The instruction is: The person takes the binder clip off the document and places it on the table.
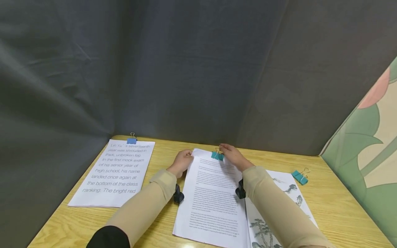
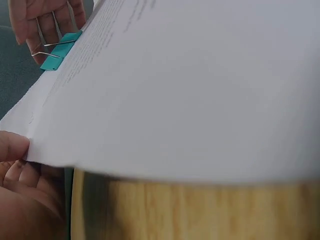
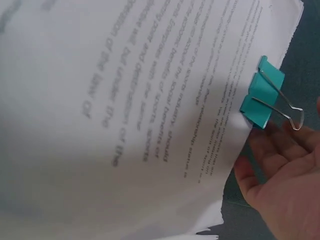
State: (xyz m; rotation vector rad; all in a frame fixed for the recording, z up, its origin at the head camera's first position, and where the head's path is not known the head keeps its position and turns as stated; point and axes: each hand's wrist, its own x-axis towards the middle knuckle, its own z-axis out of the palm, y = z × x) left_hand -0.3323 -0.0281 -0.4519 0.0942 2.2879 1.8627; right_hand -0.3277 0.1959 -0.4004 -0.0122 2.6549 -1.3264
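A stack of printed paper [image 1: 214, 206] lies tilted up toward the far side, with a teal binder clip [image 1: 217, 155] on its top edge. My left hand [image 1: 182, 162] pinches the stack's top left corner between thumb and fingers. At the clip, my right hand [image 1: 235, 156] has its fingers extended behind the paper edge. In the right wrist view, its thumb stands apart at the frame's edge, near the clip's wire handle [image 3: 280, 102]. How firmly those fingers touch the clip is hidden. The left wrist view shows the right fingers [image 2: 48, 27] behind the clip, fairly straight.
On the left of the wooden table [image 1: 161, 155] lies a large-print stack [image 1: 114, 172] with a blue binder clip [image 1: 131, 141]. Under my right forearm is a sheet with ink-painted trees [image 1: 289, 193]. A loose teal clip [image 1: 300, 177] sits beside it. Dark curtain [image 1: 198, 69] hangs behind.
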